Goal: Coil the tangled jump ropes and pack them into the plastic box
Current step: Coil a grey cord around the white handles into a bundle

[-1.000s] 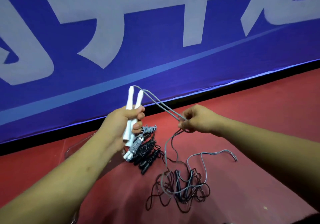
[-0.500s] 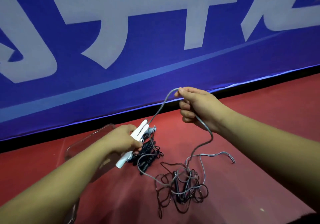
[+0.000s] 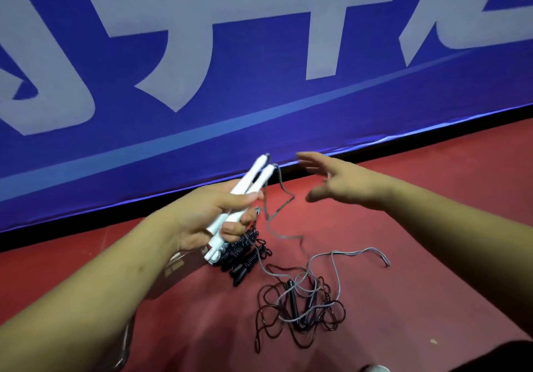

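Grey jump rope (image 3: pixel 291 197) hangs from the left hand (image 3: pixel 213 213), whose fingers and thumb are clenched round its two slim white plastic handles (image 3: pixel 251 183). The handles lie side by side, with the cord ends tilted up and away. From the handle tips the thin cord drops in loose kinks to the red floor (image 3: pixel 418 242) and trails off to the right, its far loop well apart from both hands. Part of it crosses a tangled black jump rope (image 3: pixel 300 311) with black handles, heaped on the floor nearer the camera. Just below the left hand lie coiled black ropes (image 3: pixel 245 259) in tight bundles. They are beside the clear plastic box (image 3: pixel 176 270), which is mostly hidden under the left forearm. The right hand (image 3: pixel 343 184) hovers near the handles, released, its fingers straight and spread, grasping nothing; it is blurred. A blue banner (image 3: pixel 259 129) with large pale characters stands along the back edge of the floor.
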`<state>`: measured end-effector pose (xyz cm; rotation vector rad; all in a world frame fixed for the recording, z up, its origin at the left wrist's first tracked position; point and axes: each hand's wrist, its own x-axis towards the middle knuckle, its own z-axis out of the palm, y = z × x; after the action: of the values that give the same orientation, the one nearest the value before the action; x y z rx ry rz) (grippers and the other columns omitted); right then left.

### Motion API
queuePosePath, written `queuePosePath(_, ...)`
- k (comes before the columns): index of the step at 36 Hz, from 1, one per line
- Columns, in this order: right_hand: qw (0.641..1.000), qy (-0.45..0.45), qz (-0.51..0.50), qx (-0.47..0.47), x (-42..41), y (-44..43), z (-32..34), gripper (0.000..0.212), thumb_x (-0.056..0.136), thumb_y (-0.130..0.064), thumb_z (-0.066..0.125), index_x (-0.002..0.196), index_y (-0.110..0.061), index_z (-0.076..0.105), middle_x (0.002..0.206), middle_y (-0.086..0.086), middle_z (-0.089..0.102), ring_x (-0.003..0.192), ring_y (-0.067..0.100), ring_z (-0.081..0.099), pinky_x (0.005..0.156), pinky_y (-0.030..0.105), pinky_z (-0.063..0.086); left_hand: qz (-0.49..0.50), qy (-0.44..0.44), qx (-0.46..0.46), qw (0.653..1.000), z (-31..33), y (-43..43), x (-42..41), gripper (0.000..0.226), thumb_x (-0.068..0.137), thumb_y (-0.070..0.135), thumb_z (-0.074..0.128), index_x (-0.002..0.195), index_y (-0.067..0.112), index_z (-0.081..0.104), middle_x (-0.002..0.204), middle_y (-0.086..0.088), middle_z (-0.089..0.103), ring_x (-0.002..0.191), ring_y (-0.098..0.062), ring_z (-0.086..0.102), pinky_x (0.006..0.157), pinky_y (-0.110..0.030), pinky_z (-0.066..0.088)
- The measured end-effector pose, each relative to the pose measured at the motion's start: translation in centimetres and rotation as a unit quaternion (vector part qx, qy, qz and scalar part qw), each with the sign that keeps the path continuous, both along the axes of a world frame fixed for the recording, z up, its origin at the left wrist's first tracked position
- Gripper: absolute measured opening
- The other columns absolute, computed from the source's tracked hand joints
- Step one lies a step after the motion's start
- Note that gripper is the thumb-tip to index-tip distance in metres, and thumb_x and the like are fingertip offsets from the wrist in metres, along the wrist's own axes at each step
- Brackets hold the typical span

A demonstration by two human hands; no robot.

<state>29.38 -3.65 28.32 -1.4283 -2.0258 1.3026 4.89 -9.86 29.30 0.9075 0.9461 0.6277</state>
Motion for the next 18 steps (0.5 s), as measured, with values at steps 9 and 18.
queuePosePath(9,0.995,0.097,-0.004,0.019,-3.4,-1.2,-0.4,0.053,0.077,-0.076,0.054,0.106,-0.033,0.063,0.096,0.005,0.066,0.091,0.026,0.061,0.098,0.043,0.048,-0.093,0.141,0.078,0.983,-1.5,0.7,-1.3,0.038,0.079,0.021,0.077,0.115,0.022,0.064,0.088,0.003,0.067,0.060,-0.003,0.063,0.057,-0.023,0.047)
queuePosePath(18,0.989,0.141,0.036,0.009,-4.3,-2.3,0.1,0.036,0.105,-0.032,0.042,0.079,-0.009,0.052,0.057,0.008,0.047,0.048,0.023,0.046,0.051,0.033,0.042,-0.080,0.052,0.037,0.995,-1.0,-0.9,-0.2,0.034,0.076,-0.001,0.069,0.108,0.001,0.058,0.084,-0.019,0.053,0.056,-0.017,0.052,0.053,-0.028,0.046)
